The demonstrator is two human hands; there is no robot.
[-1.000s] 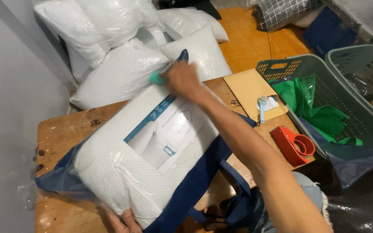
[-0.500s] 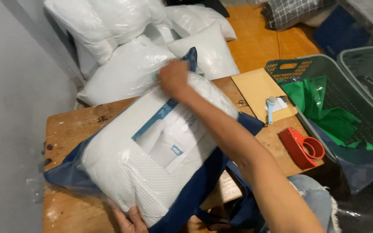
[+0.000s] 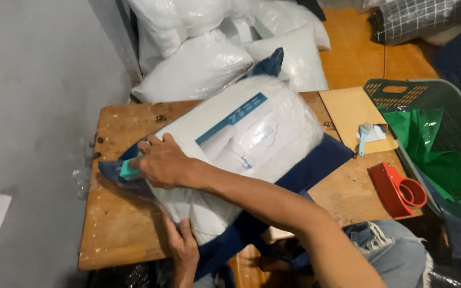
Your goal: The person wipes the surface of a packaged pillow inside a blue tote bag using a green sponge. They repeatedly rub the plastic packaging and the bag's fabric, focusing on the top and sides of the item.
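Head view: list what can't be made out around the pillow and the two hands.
- Teal tool: mostly hidden in the right hand; its kind is unclear.
- Left hand: fingertips tucked under the wrapped pillow.
- Navy bag: the pillow covers most of it.
- Green basket: cut off by the right edge.

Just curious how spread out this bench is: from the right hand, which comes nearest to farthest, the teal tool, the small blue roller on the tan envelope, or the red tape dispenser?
Measured from the right hand, in the head view:
1. Teal tool: held in that hand, at the pillow's left end.
2. Small blue roller: on the tan envelope, across the pillow.
3. Red tape dispenser: at the table's right edge, farthest.
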